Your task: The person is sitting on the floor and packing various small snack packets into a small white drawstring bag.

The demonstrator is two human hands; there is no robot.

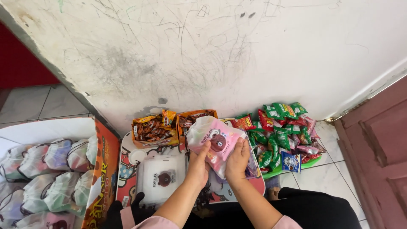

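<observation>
wall [237,51] scuffed white, behind all | box [101,174] of filled bags at left | tabletop [127,169] low, printed, bears white pack [161,178] | green tray [292,167] of snacks at right | pink bag [218,142] above tabletop, gripped at both sides | left hand [198,165] and right hand [237,161] closed on pink bag
</observation>
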